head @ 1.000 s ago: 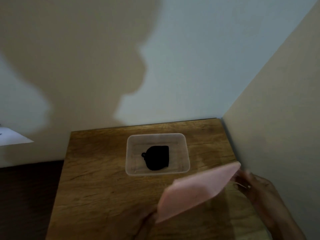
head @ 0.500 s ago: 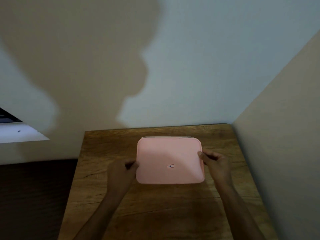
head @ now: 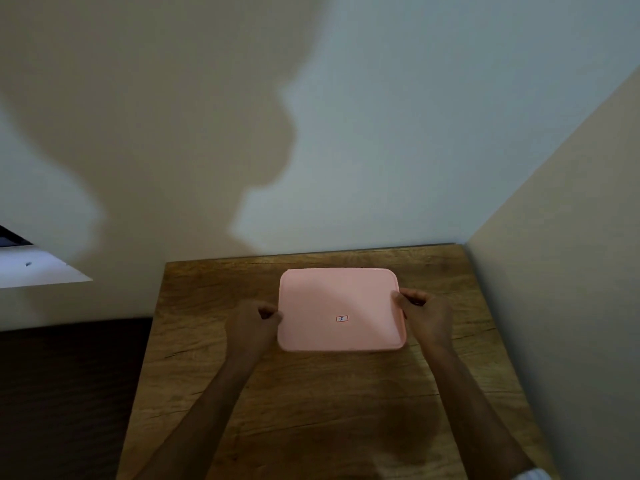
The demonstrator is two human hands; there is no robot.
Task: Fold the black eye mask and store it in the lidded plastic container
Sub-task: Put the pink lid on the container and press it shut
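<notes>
A pink lid (head: pixel 332 303) with a small red-framed label lies flat over the plastic container in the middle of the wooden table (head: pixel 311 403). The container body and the black eye mask are hidden under the lid. My left hand (head: pixel 254 323) grips the lid's left edge with curled fingers. My right hand (head: pixel 424 313) grips the right edge the same way. Both forearms reach in from the bottom of the view.
A pale wall rises just behind the table, and a beige side wall (head: pixel 554 289) runs along its right edge. A white ledge (head: pixel 38 268) juts out at the left. Dark floor (head: pixel 62 393) lies left of the table.
One second ago the container stood open with the folded mask inside and the lid was held tilted at the front right. Now the lid lies on the container with both hands at its sides.
</notes>
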